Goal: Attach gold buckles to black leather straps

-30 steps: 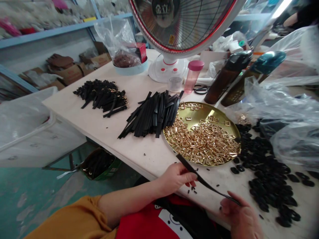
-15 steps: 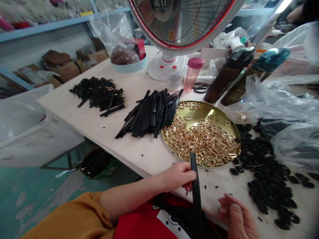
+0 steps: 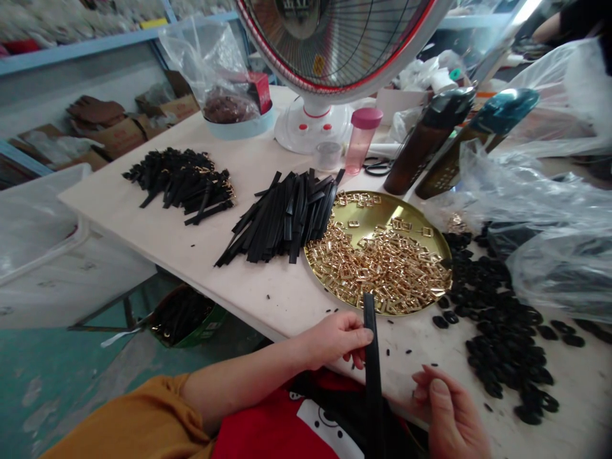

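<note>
My left hand (image 3: pixel 342 338) pinches a black strap (image 3: pixel 371 344) between thumb and fingers. The strap stands upright in the view, its lower end running down over my lap. Its top end overlaps the near rim of a round gold tray (image 3: pixel 406 203) full of small gold buckles (image 3: pixel 387 268). Over the table's front edge, my right hand (image 3: pixel 449 408) is curled, thumb close against the fingers. A tiny dark spot shows at its fingertips, too small to name. Left of the tray lies a pile of black straps (image 3: pixel 287 220). Many black oval pieces (image 3: pixel 507 357) lie to the right.
Farther left is a heap of black straps with gold fittings (image 3: pixel 182 182). Behind stand a fan (image 3: pixel 315 124), a pink-lidded bottle (image 3: pixel 363 140), scissors (image 3: pixel 378 167) and two brown bottles (image 3: pixel 425 146). Clear plastic bags (image 3: pixel 549 210) crowd the right. Below left is a white bin (image 3: pixel 71 236).
The view has shifted slightly, so the table's contents sit a little farther left. My left hand still grips the strap; my right hand keeps about the same curled pose.
</note>
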Demonstrator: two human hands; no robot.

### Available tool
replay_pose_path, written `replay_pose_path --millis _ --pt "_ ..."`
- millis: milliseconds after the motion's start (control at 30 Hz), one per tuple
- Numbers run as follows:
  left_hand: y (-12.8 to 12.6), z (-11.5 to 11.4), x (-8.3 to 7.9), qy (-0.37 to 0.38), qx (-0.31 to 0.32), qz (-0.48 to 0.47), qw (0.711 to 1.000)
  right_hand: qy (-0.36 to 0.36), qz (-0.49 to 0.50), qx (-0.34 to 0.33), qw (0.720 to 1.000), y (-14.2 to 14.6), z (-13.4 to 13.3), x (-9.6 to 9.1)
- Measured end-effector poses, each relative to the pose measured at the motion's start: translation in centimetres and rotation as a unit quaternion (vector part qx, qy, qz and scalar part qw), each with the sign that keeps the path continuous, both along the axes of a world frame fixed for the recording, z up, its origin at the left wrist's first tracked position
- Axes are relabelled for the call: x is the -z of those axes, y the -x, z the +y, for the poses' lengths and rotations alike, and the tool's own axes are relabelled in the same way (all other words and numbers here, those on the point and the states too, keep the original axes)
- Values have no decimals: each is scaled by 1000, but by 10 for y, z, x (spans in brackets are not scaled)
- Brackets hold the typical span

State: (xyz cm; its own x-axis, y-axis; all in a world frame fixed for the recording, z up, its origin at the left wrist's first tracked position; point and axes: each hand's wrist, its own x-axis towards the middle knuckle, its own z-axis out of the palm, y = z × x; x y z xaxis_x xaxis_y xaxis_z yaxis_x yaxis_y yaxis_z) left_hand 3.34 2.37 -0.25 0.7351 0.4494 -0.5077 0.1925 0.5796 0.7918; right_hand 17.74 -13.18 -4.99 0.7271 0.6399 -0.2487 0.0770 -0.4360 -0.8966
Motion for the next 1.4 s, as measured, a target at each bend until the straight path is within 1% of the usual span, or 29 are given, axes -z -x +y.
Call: replay_pose_path --millis 67,133,200,233,333,433,500,533,567,633,667,733,800,833,867,900,933,967,1000,1033,1067,1100,1167,1233,1300,1400 --pt "-2 0 -2 9 -31 17 999 -9 2 0 1000 2 1 -1" --pt "-3 2 -6 43 -67 14 997 -19 4 2 1000 3 4 -2" --pt "-4 4 -9 75 -88 7 993 -18 10 -8 1000 2 6 -4" --pt "-3 5 -11 76 -94 7 993 -16 15 -17 1000 -1 8 -5" --pt "1 9 -12 35 -106 -8 994 -11 -12 -27 1000 -20 12 -13" --pt "6 8 -12 -3 -92 -41 995 22 -122 -23 992 -51 20 -23" --pt "9 5 -12 -36 -81 -33 996 41 -226 -39 973 -73 31 -28" --pt "9 3 -12 -55 -73 -23 996 42 -294 -51 953 -83 39 -29" --pt "9 1 -12 -73 -62 -12 995 48 -362 -74 928 -91 48 -28" --pt "9 -3 -13 -93 -21 6 995 78 -442 -140 883 -104 66 -24" --pt "9 -5 -14 -96 1 13 995 100 -461 -170 865 -108 74 -21" --pt "11 -7 -16 -99 27 26 994 129 -470 -217 846 -114 87 -16" --pt "15 -9 -18 -102 31 33 994 136 -471 -238 839 -116 92 -13" --pt "17 -10 -19 -107 29 35 993 131 -471 -235 840 -116 91 -13" --pt "19 -10 -19 -114 26 36 993 123 -458 -222 852 -115 89 -15" --pt "21 -11 -20 -124 27 37 991 109 -421 -202 877 -112 86 -18" --pt "22 -12 -20 -137 29 37 989 86 -353 -177 915 -107 82 -22" --pt "23 -13 -21 -152 33 35 987 49 -254 -146 955 -100 78 -27" --pt "22 -14 -21 -165 39 33 985 4 -131 -114 985 -91 74 -32" --pt "20 -15 -21 -176 46 30 983 -46 -5 -87 995 -80 70 -38" --pt "18 -16 -21 -184 54 25 981 -93 98 -63 989 -67 67 -43" --pt "15 -17 -21 -187 59 20 980 -124 174 -50 976 -54 64 -47" --pt "8 -19 -22 -186 53 7 981 -152 263 -34 952 -28 62 -52" --pt "4 -20 -23 -194 18 2 981 -162 307 -27 938 -5 62 -53" --pt "3 -19 -23 -225 -21 13 974 -170 327 -25 929 12 63 -51" --pt "6 -17 -21 -292 -36 29 955 -176 332 -41 926 28 64 -47"
